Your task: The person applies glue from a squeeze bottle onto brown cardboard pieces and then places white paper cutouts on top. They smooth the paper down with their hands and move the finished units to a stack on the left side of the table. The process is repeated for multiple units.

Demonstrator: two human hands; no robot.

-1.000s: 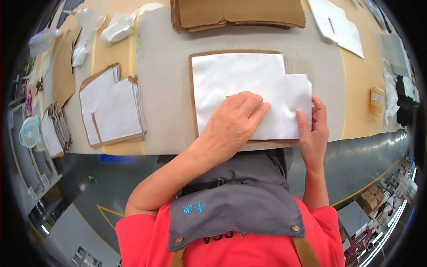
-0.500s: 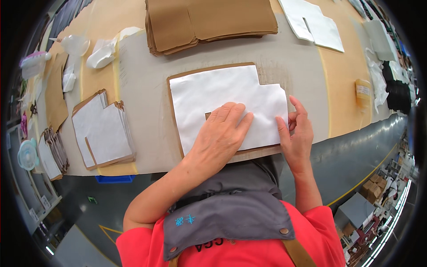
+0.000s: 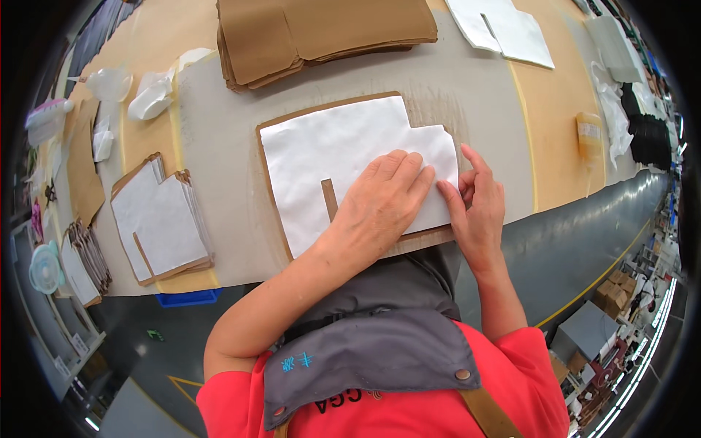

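Note:
A white sheet (image 3: 321, 146), cut to a stepped shape with a narrow slot, lies on a slightly larger brown piece (image 3: 330, 197) of similar outline. Brown shows along the sheet's edges and through the slot. My left hand (image 3: 383, 201) rests flat on the sheet, right of the slot, fingers stretched out and covering part of it. At the sheet's right edge is my right hand (image 3: 478, 204), its thumb tip against the edge and its index finger raised apart. I see nothing held in it; its lower fingers are curled and partly hidden.
Behind lies a thick stack of brown sheets (image 3: 328, 29), with a white slotted piece (image 3: 500, 33) to its right. At left are a stack of white-faced pieces (image 3: 161, 226), a squeeze bottle (image 3: 109, 85) and a small fan (image 3: 45, 268). A tape roll (image 3: 588, 135) sits right.
My left hand has slid right across the white sheet, uncovering more of the slot. My right hand stays by the right edge. The whole view has shifted slightly.

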